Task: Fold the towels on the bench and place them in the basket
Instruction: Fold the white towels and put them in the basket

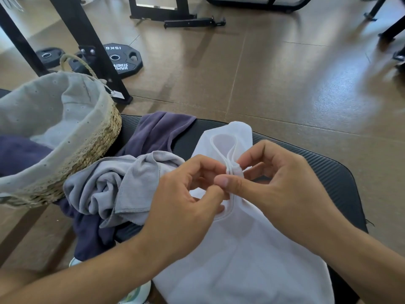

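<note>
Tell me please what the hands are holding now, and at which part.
Both hands, left and right, pinch the white towel at its bunched edge, where a white hanging loop is attached.

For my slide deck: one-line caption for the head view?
Both hands pinch a white towel on the bench, beside crumpled towels and a basket.

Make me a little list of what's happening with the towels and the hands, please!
left hand: pinches white towel
right hand: pinches the white towel's loop
white towel: spread on bench
grey towel: crumpled, left of white towel
purple towel: crumpled beside basket
basket: on bench, left side, holds a dark towel
bench: black pad
</note>
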Available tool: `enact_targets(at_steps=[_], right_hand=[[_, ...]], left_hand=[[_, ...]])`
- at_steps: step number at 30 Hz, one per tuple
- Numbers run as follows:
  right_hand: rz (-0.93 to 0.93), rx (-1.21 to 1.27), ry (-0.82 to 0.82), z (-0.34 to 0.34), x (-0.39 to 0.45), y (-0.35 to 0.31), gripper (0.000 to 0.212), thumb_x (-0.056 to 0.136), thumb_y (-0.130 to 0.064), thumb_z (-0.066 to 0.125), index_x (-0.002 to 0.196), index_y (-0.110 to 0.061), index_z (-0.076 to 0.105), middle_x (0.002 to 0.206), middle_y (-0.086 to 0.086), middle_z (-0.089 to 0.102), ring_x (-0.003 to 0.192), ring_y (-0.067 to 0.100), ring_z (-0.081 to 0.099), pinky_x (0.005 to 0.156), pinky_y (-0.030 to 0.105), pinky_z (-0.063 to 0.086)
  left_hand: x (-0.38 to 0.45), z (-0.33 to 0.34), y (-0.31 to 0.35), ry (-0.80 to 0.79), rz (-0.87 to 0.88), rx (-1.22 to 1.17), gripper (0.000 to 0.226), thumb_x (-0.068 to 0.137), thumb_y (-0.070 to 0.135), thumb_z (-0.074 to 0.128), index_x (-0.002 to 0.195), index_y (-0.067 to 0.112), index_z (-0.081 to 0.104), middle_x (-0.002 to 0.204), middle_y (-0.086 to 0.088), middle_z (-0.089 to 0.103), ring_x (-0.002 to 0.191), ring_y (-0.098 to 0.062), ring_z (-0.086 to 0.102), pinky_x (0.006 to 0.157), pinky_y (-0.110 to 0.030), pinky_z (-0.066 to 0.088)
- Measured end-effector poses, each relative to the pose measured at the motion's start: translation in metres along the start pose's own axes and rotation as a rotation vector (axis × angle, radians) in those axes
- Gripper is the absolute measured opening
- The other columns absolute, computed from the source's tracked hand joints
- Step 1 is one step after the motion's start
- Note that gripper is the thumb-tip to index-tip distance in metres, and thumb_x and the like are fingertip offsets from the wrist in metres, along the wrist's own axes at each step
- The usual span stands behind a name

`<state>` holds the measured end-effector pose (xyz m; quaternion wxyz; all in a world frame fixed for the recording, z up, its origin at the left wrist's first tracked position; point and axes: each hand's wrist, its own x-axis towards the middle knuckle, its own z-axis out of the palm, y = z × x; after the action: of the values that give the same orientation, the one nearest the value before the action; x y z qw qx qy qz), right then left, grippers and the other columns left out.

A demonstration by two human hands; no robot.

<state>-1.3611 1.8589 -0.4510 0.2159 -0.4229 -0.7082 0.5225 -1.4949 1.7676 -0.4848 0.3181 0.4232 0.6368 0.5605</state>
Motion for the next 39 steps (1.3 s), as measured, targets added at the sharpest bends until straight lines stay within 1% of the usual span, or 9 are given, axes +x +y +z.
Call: enact_targets(at_steps=[10, 18, 20, 22, 24, 28, 32, 35, 39], right_hand=[[-0.019, -0.016, 0.018, 0.005, 0.002, 0.009, 0.044, 0.057, -0.045, 0.092, 0.087, -0.032, 0.063, 0.077, -0.007, 0.075, 0.070, 0.017, 0.072, 0.071, 0.045, 0.062], [-0.119, -0.035, 0.149, 0.005, 0.006, 0.015, 0.016, 0.085, -0.034, 0.079, 0.087, -0.037, 0.064, 0.083, -0.018, 0.073, 0.070, 0.004, 0.067, 0.062, 0.019, 0.050], [-0.114, 0.046, 0.161, 0.005, 0.007, 0.014, 0.014, 0.089, -0.031, 0.075, 0.088, -0.035, 0.062, 0.087, -0.014, 0.075, 0.073, 0.008, 0.068, 0.066, 0.027, 0.052], [-0.102, 0.122, 0.127, 0.004, 0.005, 0.009, 0.013, 0.092, -0.029, 0.072, 0.089, -0.029, 0.060, 0.088, -0.001, 0.077, 0.078, 0.032, 0.067, 0.071, 0.048, 0.055], [-0.104, 0.269, 0.063, -0.001, 0.002, 0.001, 0.013, 0.090, -0.024, 0.071, 0.090, -0.021, 0.059, 0.085, 0.008, 0.077, 0.072, 0.038, 0.063, 0.069, 0.050, 0.054], [-0.134, 0.666, -0.151, -0.024, -0.004, -0.021, 0.009, 0.076, -0.014, 0.069, 0.082, -0.014, 0.063, 0.069, 0.004, 0.071, 0.057, 0.013, 0.064, 0.055, 0.018, 0.052], [-0.188, 0.750, -0.261, -0.050, -0.005, -0.026, 0.008, 0.074, -0.016, 0.071, 0.079, -0.021, 0.067, 0.067, -0.002, 0.069, 0.058, 0.011, 0.066, 0.055, 0.019, 0.053], [-0.164, 0.638, -0.169, -0.064, 0.003, -0.024, 0.015, 0.074, -0.026, 0.075, 0.085, -0.022, 0.066, 0.074, -0.001, 0.070, 0.064, 0.011, 0.065, 0.056, 0.018, 0.052], [-0.104, 0.435, -0.041, -0.065, 0.016, -0.015, 0.020, 0.082, -0.029, 0.069, 0.099, -0.019, 0.068, 0.088, 0.003, 0.077, 0.075, 0.013, 0.069, 0.067, 0.024, 0.056]], left_hand=[[-0.002, -0.001, 0.001, -0.038, -0.067, -0.158, 0.028, 0.077, 0.006, 0.047, 0.088, 0.020, 0.069, 0.079, -0.007, 0.073, 0.079, -0.022, 0.073, 0.069, -0.043, 0.064], [0.008, -0.004, 0.006, -0.054, -0.203, -0.418, 0.026, 0.080, 0.000, 0.049, 0.101, 0.004, 0.064, 0.090, -0.018, 0.074, 0.082, -0.038, 0.075, 0.070, -0.044, 0.062], [0.021, -0.013, 0.005, 0.059, -0.172, -0.329, 0.028, 0.084, -0.009, 0.055, 0.106, 0.007, 0.062, 0.088, -0.012, 0.073, 0.081, -0.031, 0.074, 0.066, -0.039, 0.061], [0.039, -0.027, 0.001, 0.106, -0.105, -0.182, 0.044, 0.076, -0.005, 0.064, 0.114, 0.018, 0.061, 0.102, -0.001, 0.073, 0.094, -0.019, 0.072, 0.077, -0.037, 0.061], [0.055, -0.041, -0.001, -0.011, -0.111, -0.108, 0.069, 0.068, 0.004, 0.069, 0.130, 0.030, 0.053, 0.126, 0.007, 0.066, 0.117, -0.010, 0.064, 0.095, -0.037, 0.056], [0.071, -0.058, 0.010, -0.381, -0.212, -0.209, 0.109, 0.057, 0.018, 0.089, 0.151, 0.028, 0.035, 0.139, 0.008, 0.063, 0.130, -0.009, 0.057, 0.101, -0.028, 0.051], [0.062, -0.059, 0.024, -0.561, -0.165, -0.321, 0.071, 0.052, 0.044, 0.097, 0.111, 0.016, 0.070, 0.111, -0.007, 0.073, 0.103, -0.020, 0.069, 0.084, -0.025, 0.054], [0.053, -0.051, 0.031, -0.445, -0.080, -0.387, 0.041, 0.057, 0.037, 0.096, 0.071, 0.021, 0.061, 0.072, 0.001, 0.059, 0.065, -0.010, 0.058, 0.060, -0.018, 0.047], [0.043, -0.041, 0.031, -0.340, -0.051, -0.367, 0.030, 0.070, 0.025, 0.079, 0.061, 0.026, 0.051, 0.063, 0.008, 0.047, 0.057, -0.007, 0.049, 0.054, -0.019, 0.041]])
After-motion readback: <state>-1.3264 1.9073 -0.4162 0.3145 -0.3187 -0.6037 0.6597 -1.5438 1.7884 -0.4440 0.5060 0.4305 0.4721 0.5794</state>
